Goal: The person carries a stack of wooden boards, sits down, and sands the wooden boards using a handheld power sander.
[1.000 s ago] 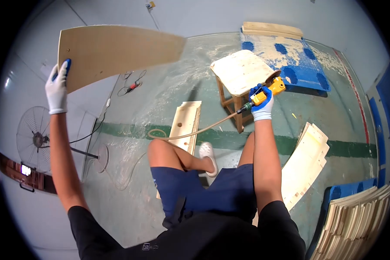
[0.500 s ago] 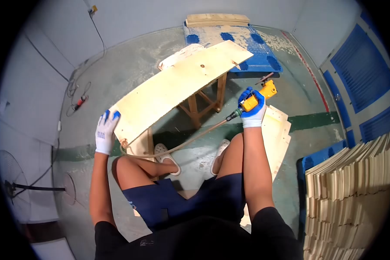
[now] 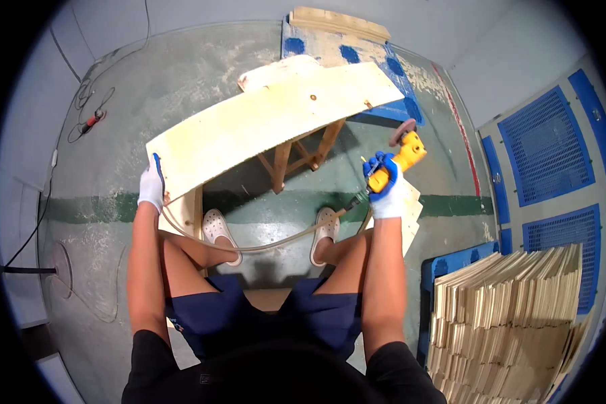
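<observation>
A long, gently curved pale wooden board (image 3: 249, 128) lies across a wooden stand (image 3: 283, 161) ahead of my knees. My left hand (image 3: 152, 185), in a white and blue glove, grips the board's left end; its lower fingers are partly hidden. My right hand (image 3: 385, 182), gloved alike, is closed around the body of a yellow sander (image 3: 411, 151). The sander's round, pinkish disc (image 3: 402, 133) points up and away from me, just right of the board and apart from it. A beige hose (image 3: 269, 248) sags from the sander's rear toward the left, in front of my shins.
Stacked thin wooden pieces (image 3: 498, 323) stand at the lower right on a blue pallet (image 3: 444, 264). More boards (image 3: 340, 23) lie on a dusty blue pallet (image 3: 316, 48) at the back. A red tool (image 3: 91, 121) with a cord rests on the floor at left.
The sander has turned so that its disc shows more of its face. My left hand has shifted from over the board's end to its side edge. The view has swung right.
</observation>
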Available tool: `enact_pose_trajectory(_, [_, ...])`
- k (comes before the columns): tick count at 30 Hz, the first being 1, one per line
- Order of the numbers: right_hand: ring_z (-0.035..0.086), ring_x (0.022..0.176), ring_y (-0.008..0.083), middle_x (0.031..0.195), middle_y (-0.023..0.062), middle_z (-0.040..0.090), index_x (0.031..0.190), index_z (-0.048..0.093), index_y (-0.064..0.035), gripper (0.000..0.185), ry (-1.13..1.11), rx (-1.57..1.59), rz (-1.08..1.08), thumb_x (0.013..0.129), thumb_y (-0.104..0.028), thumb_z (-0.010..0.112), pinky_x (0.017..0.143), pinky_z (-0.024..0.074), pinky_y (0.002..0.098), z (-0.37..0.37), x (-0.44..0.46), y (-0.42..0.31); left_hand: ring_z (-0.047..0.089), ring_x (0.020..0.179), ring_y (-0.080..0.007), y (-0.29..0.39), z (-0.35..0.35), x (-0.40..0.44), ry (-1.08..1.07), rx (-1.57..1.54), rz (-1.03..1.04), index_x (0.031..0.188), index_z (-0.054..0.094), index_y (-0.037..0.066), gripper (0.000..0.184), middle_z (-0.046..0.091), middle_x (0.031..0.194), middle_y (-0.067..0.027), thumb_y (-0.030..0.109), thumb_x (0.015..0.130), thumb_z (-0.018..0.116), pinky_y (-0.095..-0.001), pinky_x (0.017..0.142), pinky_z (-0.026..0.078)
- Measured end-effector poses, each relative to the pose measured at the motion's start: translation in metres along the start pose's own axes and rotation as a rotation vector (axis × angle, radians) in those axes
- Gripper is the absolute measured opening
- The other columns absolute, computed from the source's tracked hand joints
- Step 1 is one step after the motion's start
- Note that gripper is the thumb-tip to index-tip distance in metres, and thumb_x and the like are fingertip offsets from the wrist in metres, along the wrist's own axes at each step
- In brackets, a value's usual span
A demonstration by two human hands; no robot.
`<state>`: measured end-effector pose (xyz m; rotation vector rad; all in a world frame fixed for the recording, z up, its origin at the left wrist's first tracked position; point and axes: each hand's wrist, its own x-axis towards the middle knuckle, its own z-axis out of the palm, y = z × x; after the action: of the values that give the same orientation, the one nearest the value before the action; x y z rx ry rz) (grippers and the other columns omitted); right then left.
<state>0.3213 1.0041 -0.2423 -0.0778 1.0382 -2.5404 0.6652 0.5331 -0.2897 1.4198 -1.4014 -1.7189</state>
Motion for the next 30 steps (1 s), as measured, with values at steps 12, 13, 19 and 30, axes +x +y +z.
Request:
enact_pose_trajectory(12, [0.070,0.075,0.0220,0.090,0.0096,0.067,0.110,0.059,-0.0017,0.021,0.270,-0.720,-0.156,0.093,-0.007,0.070,0.070,0.0639,0.0388,-0.005,0.066,-0.022,0.067,0.090,-0.0370,0.040,-0.015,0.124,0.089,0.745,0.502,0.114,0.069,-0.008,0.069,0.071,0.103,-0.0287,0.057,0.106,0.046,-0.0426,0.087,0.050])
enact_pose_trajectory(13, [0.070,0.073,0.0218,0.089,0.0096,0.068,0.110,0.059,-0.0017,0.020,0.279,-0.731,-0.141,0.093,-0.007,0.069,0.070,0.0638,0.0381,-0.008,0.065,-0.028,0.068,0.092,-0.0376,0.039,-0.013,0.129,0.047,0.705,0.469,0.114,0.069,-0.008,0.069,0.072,0.104,-0.0284,0.057,0.106,0.046,-0.0426,0.088,0.050])
enact_pose_trajectory(19, [0.069,0.071,0.0209,0.093,0.0103,0.070,0.112,0.061,-0.0012,0.021,0.321,-0.806,-0.078,0.094,-0.008,0.068,0.065,0.0634,0.0361,-0.029,0.052,-0.051,0.067,0.102,-0.0273,0.039,-0.014,0.161,0.008,0.702,0.366,0.124,0.066,-0.009,0.072,0.073,0.113,-0.0243,0.058,0.105,0.049,-0.0377,0.095,0.049])
enact_pose_trajectory(30, [0.068,0.071,0.0179,0.092,0.0090,0.068,0.112,0.060,0.0001,0.020,0.200,-0.899,-0.061,0.096,-0.008,0.068,0.064,0.0615,0.0335,-0.023,0.038,-0.044,0.067,0.109,-0.0295,0.054,-0.015,0.131,0.063,0.693,0.218,0.127,0.064,-0.010,0.082,0.072,0.117,-0.0261,0.066,0.102,0.047,-0.0375,0.097,0.048])
